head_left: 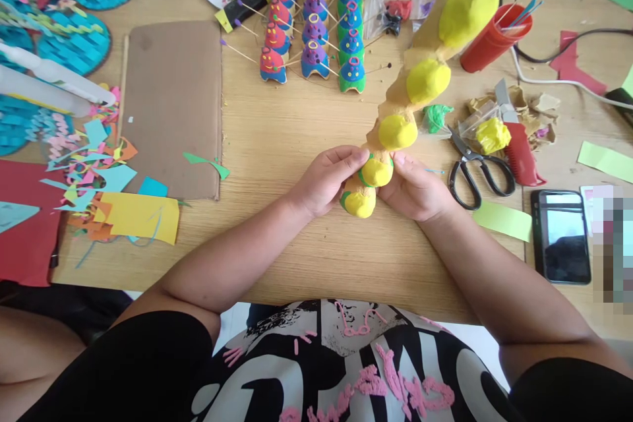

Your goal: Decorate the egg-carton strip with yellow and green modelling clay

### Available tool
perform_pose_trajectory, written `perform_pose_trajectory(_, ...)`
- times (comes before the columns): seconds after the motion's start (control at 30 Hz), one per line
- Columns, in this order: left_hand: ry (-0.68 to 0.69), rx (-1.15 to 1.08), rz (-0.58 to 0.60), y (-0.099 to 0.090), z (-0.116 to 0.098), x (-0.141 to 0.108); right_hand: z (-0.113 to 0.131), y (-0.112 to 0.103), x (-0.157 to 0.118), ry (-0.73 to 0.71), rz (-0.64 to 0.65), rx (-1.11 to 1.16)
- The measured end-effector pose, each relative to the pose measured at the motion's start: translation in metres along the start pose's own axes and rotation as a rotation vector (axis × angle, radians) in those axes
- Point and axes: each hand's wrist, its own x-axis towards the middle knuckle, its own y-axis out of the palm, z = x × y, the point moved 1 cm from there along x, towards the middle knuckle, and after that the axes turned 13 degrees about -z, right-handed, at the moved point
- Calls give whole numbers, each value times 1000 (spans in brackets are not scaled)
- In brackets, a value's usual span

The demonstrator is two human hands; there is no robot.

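Observation:
A strip of egg carton [398, 132] with yellow clay over its row of bumps is held up above the table, slanting away to the upper right. Green clay [345, 198] edges the two bumps nearest my body. My left hand [324, 179] pinches the strip's left side by the second bump from the near end. On the opposite side, the fingers of my right hand [418, 190] press on that same bump. Beyond the hands stand three finished-looking rows of clay-covered carton: red and blue [273, 64], purple [315, 59], and blue and green [351, 72].
Right of the strip lie black scissors [481, 168], a red-handled cutter [524, 155], green clay [437, 117], yellow clay [493, 136] and a phone [561, 237]. A red cup [494, 39] leans behind. Cardboard [171, 112] and paper scraps [106, 178] cover the left.

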Motion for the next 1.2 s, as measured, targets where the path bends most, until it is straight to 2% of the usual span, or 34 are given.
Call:
perform_pose_trajectory(0.37,11,-2,-10,-1,3,1,0,-3,-2,-22,-73,2)
perform_pose_trajectory(0.5,51,-31,26,-1,3,3,1,-3,-2,-33,-49,57)
perform_pose_trajectory(0.6,71,-33,38,-1,2,3,2,-2,-1,-41,-18,35)
perform_pose_trajectory(0.77,88,-14,65,-1,1,3,2,-2,0,-54,-34,-18)
perform_pose_trajectory(1.2,104,2,41,-2,-2,0,0,-7,5,-59,-18,-42)
